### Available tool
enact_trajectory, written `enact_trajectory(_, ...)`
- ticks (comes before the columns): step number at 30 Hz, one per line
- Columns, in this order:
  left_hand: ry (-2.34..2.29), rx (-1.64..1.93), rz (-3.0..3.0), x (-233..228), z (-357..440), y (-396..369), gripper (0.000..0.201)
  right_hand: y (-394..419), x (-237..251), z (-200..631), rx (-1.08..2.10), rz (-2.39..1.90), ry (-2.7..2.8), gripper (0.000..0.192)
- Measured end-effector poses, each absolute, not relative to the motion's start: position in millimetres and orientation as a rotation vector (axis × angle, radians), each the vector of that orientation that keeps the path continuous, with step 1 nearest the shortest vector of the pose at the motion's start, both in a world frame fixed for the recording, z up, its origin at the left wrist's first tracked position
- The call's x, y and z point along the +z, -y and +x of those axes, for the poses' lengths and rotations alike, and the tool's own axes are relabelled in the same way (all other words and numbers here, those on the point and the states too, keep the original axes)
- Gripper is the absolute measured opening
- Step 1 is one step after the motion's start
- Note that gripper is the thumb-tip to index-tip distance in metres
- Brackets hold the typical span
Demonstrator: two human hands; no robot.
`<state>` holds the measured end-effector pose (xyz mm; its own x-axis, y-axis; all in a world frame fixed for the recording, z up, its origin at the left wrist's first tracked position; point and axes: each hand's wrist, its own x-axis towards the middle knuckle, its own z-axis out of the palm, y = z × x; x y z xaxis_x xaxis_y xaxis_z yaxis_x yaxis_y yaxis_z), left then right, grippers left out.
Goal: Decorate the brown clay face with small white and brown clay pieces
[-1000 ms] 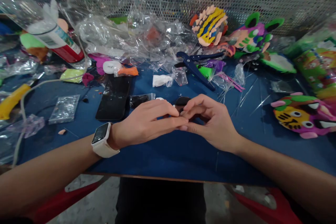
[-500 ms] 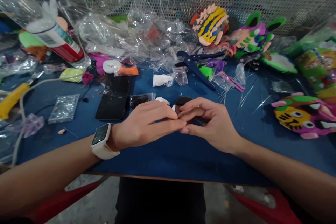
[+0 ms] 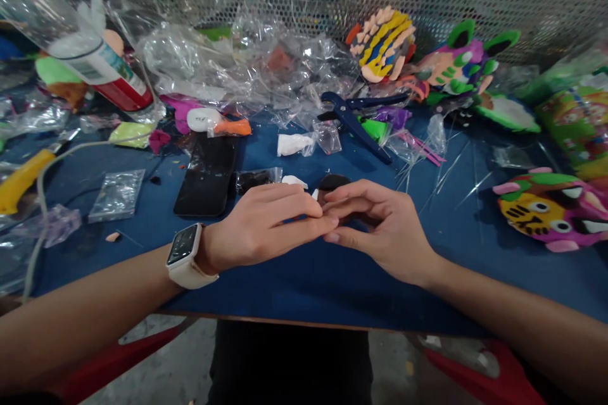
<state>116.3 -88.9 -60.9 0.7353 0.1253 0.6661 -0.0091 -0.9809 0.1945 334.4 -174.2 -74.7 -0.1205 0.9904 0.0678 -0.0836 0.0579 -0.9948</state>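
My left hand (image 3: 266, 221), with a watch (image 3: 184, 245) on its wrist, meets my right hand (image 3: 380, 221) above the front of the blue table. The fingertips of both hands are pressed together. What they pinch is hidden behind the fingers. A dark rounded piece (image 3: 333, 181) and a small white tip (image 3: 315, 193) show just past the fingertips; I cannot tell whether they are held. Behind my left knuckles are a white lump (image 3: 294, 181), partly covered, and a small clear bag with black clay (image 3: 254, 181).
A black phone (image 3: 205, 174) lies left of the hands. Blue-handled pliers (image 3: 356, 123) and a white packet (image 3: 292, 144) are beyond them. At right is a colourful clay mask (image 3: 541, 212); at left, a yellow-handled cutter (image 3: 23, 180), a cable (image 3: 42, 202) and a tilted bottle (image 3: 109, 73).
The hands stay almost in place, fingertips together. The whole view shifts very slightly; nothing on the table visibly moves.
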Motion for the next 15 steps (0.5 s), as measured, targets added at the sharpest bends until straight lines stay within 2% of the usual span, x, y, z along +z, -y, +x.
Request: enact_trajectory(15, -0.164, 1.045, 2.773, -57.9, 114.6, 89.8, 0.013, 175.2, -74.9, 335.1, 1.192, -1.099, 1.322, 0.046)
